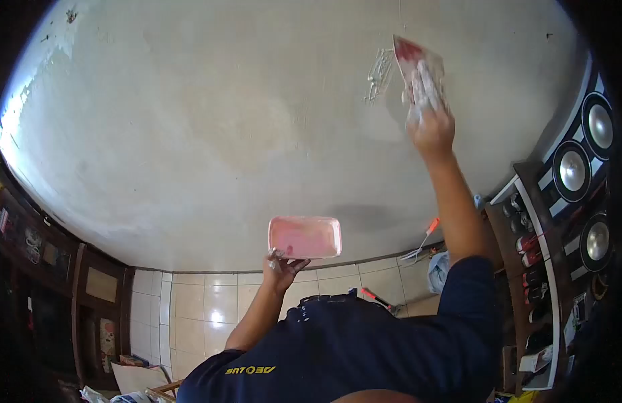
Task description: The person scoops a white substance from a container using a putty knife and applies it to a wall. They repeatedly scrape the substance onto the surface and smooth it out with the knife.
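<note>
My right hand [429,111], coated in white paste, is raised to the wall [257,127] with its fingers closed on a flat putty scraper [410,55]. The scraper is whitish with a red patch and lies at or close against the wall surface. Just left of it is a ridged smear of wet putty [379,74]. Lower down, my left hand [281,270] grips the near edge of a shallow pink rectangular tray [304,235]. White paste marks the tray's rim and my left fingers; a thin residue shows inside.
A shoe rack [536,269] and round speakers [571,171] stand on the right. On the tiled floor [220,295] lie a red-handled tool [378,297] and a bluish plastic bag [438,272]. An orange-handled tool [432,227] leans near the wall's base. A dark wooden cabinet [75,289] is at left.
</note>
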`<state>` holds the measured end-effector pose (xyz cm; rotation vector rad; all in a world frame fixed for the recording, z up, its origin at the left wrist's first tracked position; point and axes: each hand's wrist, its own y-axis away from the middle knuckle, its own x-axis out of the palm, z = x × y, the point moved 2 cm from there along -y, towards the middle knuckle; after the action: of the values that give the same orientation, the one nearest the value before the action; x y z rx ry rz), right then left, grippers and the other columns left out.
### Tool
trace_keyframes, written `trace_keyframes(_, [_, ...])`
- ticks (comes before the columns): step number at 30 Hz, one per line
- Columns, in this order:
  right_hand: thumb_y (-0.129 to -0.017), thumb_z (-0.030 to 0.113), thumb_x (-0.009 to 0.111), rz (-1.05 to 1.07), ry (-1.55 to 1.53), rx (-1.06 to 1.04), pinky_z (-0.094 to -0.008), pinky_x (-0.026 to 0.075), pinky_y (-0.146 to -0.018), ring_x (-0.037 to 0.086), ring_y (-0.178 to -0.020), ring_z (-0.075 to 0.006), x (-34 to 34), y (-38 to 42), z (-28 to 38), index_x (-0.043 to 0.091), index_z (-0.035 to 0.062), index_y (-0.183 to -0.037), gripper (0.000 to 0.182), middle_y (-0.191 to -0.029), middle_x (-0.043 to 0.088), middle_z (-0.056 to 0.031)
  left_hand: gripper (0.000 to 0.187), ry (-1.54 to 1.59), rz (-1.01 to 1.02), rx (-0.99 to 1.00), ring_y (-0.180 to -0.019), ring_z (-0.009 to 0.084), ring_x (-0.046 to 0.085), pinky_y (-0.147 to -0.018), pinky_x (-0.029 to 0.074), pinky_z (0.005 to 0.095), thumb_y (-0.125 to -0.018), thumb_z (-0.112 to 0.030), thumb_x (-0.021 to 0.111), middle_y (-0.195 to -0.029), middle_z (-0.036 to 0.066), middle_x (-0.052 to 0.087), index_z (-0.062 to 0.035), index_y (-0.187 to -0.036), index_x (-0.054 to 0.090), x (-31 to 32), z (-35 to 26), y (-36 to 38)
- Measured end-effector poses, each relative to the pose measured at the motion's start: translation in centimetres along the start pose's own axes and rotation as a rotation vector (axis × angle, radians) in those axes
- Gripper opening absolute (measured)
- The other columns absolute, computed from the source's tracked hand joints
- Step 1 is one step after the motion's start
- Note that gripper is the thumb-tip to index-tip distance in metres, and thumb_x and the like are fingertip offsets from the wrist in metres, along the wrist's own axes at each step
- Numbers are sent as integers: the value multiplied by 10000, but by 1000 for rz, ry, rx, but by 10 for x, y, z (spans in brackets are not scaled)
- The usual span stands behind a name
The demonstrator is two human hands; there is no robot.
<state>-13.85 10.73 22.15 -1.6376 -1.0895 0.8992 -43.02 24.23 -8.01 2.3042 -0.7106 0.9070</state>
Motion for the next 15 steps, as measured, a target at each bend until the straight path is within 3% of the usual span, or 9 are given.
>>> trace_keyframes(2, [-699, 52, 538, -84, 63, -93, -410, 506, -693, 613, -787, -337, 17, -14, 5, 637, 29, -901, 226, -952, 616, -202, 435, 57, 97, -42, -1029, 438, 507, -868, 456, 576, -853, -302, 392, -1092, 168, 517, -25, -1186, 430, -6, 0, -5])
trace_keyframes(4, [-718, 98, 537, 508, 164, -77, -400, 502, -544, 607, -648, -290, 63, 20, 9, 619, 70, -773, 102, -777, 613, -132, 428, 56, 102, -23, -1031, 435, 507, -863, 462, 572, -859, -303, 380, -1100, 173, 516, -28, -1182, 435, -4, 1, 0])
trace_keyframes(6, [-774, 141, 483, 565, 283, -242, -439, 455, -876, 480, -1136, -367, 67, 62, 39, 600, 45, -1030, 297, -1179, 525, -189, 410, 57, 113, -12, -1035, 431, 508, -850, 469, 571, -865, -291, 360, -1112, 181, 509, -32, -1173, 440, 1, 0, 3])
trace_keyframes(7, [-776, 148, 473, 967, 97, -43, -495, 371, -952, 446, -1155, -407, 74, 89, 49, 587, 44, -1059, 322, -1179, 524, -193, 410, 63, 116, -9, -1035, 431, 508, -850, 469, 571, -865, -291, 360, -1112, 181, 509, -32, -1173, 440, -3, 1, -1])
trace_keyframes(8, [-709, 119, 531, 440, 136, -286, -355, 480, -456, 596, -622, -222, 73, 115, 58, 597, 112, -703, 67, -718, 587, -83, 411, 38, 106, -29, -1029, 432, 512, -842, 472, 575, -865, -293, 360, -1119, 180, 504, -34, -1175, 437, -8, 4, -8])
trace_keyframes(10, [-709, 117, 530, 611, 67, -240, -376, 490, -475, 608, -659, -233, 74, 174, 75, 605, 113, -717, 76, -741, 591, -78, 404, 70, 78, -61, -1014, 436, 516, -816, 479, 588, -862, -289, 366, -1112, 182, 495, -35, -1169, 431, -10, 7, -11])
trace_keyframes(12, [-728, 128, 519, 877, -77, -39, -384, 501, -512, 609, -644, -242, 77, 248, 85, 600, 75, -722, 97, -789, 604, -93, 396, 54, 75, -81, -1016, 450, 497, -836, 464, 585, -861, -299, 394, -1113, 163, 474, -40, -1158, 425, -21, 10, -16])
trace_keyframes(13, [-728, 128, 519, 877, -76, -31, -384, 501, -512, 609, -644, -242, 67, 254, 95, 600, 75, -722, 97, -789, 604, -93, 391, 42, 88, -88, -1017, 464, 478, -857, 448, 581, -860, -308, 421, -1114, 143, 454, -44, -1148, 418, -22, 9, -20])
trace_keyframes(15, [-738, 89, 508, 700, -197, 258, -374, 502, -554, 609, -636, -273, 44, 238, 99, 589, 25, -734, 103, -807, 614, -125, 389, 45, 91, -82, -1020, 466, 475, -860, 445, 585, -860, -308, 413, -1119, 143, 449, -45, -1146, 414, -28, 11, -24])
